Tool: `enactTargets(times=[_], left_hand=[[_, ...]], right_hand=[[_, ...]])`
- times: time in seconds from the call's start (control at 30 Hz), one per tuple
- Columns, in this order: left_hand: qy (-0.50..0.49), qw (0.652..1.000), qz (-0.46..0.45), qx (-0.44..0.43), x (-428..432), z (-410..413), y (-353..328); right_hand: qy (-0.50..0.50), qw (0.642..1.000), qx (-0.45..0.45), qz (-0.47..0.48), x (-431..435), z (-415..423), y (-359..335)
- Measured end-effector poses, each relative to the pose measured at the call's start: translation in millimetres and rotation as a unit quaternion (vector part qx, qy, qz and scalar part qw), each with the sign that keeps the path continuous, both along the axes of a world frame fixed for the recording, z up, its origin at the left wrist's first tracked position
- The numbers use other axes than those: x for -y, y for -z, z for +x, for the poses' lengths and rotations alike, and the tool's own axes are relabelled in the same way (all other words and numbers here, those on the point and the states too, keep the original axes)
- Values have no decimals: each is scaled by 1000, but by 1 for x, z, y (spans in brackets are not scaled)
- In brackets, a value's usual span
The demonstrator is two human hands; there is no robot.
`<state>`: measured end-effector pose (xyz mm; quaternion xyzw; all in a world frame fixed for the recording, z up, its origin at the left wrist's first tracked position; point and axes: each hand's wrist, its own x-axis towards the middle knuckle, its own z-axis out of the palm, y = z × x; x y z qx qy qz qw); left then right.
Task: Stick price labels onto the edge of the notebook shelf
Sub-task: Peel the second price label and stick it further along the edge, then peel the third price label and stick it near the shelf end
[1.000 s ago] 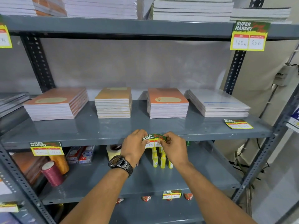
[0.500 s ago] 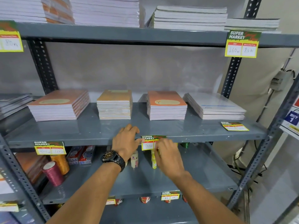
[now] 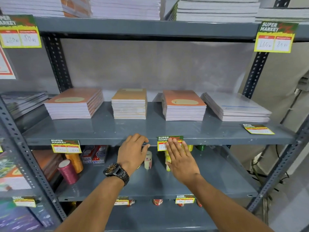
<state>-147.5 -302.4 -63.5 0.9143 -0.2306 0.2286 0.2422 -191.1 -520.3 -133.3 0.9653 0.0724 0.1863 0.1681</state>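
A green and yellow price label [image 3: 163, 142] hangs on the front edge of the grey notebook shelf [image 3: 103, 141]. My right hand [image 3: 179, 156] lies flat over the label's right part, fingers together and pointing up. My left hand [image 3: 133, 152], with a black watch on the wrist, rests on the shelf edge just left of the label, fingers curled over the lip. Another label [image 3: 65, 146] is stuck on the same edge at the left. A loose label [image 3: 258, 129] lies flat on the shelf top at the right.
Four stacks of notebooks [image 3: 129, 104] stand on the shelf behind the edge. The lower shelf holds thread spools [image 3: 67, 171], small boxes and tape rolls. The upper shelf edge carries two large price labels [image 3: 275, 37]. Slotted steel uprights [image 3: 255, 71] frame the unit.
The label went from being held bent between both hands to sitting on the shelf edge. My right hand has flattened onto it and my left hand has moved off to the left.
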Motion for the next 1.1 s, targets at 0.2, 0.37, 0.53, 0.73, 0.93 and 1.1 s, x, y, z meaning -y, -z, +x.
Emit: enactTargets(times=[0.2,0.37,0.53,0.73,0.93,1.1], left_hand=[[25,1000,-4,9,-5,-2,1],[77,996,-25,42,7,-1,-8],[173,982,-60,53,53,-14,-20],[257,964,-45,57,143,-37,-47],[245,968,-46,5,257,-29,-67],[199,963,-74,-166,351,-12,-62]], right_hand=[[2,1000,11,18,-5,-17,-15],[-44,989,81,117,31,-48,-42],[41,915,203,346,92,-81,-82],[145,855,213,451,180,-107,-118],[171,847,161,477,280,-91,-132],[209,862,41,460,347,-60,-136]])
